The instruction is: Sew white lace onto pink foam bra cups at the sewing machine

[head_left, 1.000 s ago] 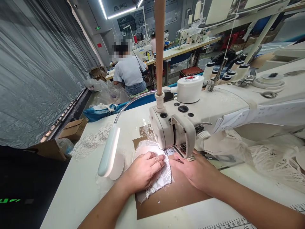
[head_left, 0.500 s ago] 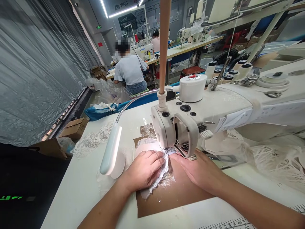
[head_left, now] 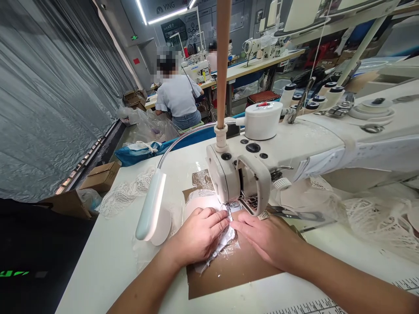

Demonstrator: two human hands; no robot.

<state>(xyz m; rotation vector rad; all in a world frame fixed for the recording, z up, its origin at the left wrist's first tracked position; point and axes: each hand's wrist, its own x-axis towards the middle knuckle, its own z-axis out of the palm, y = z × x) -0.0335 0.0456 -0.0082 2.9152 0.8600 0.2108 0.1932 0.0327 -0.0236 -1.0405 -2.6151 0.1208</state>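
Note:
White lace fabric (head_left: pixel 225 237) lies under the head of a sewing machine (head_left: pixel 225 174), lit brightly near the needle area. My left hand (head_left: pixel 204 233) rests over the fabric, fingers together and closed on it, hiding much of the piece. From the other side, my right hand (head_left: pixel 266 235) has its thumb and finger closed at the fabric's right edge, just in front of the presser foot. Beneath both hands is a brown sheet (head_left: pixel 225 283) on the white table. The needle tip is too small to make out.
A lamp (head_left: pixel 151 205) on a bendy neck stands left of my hands. Scissors (head_left: pixel 294 213) and lace pieces (head_left: pixel 376 218) lie on the right. More lace (head_left: pixel 131 192) is at the table's left edge. Thread spools (head_left: pixel 314 102) stand behind. A person (head_left: pixel 178 96) sits further off.
My right hand's fingertips have drawn back slightly toward me, from beside the presser foot to the fabric's edge. The left hand has shifted slightly forward, and the fabric's visible edge has changed shape.

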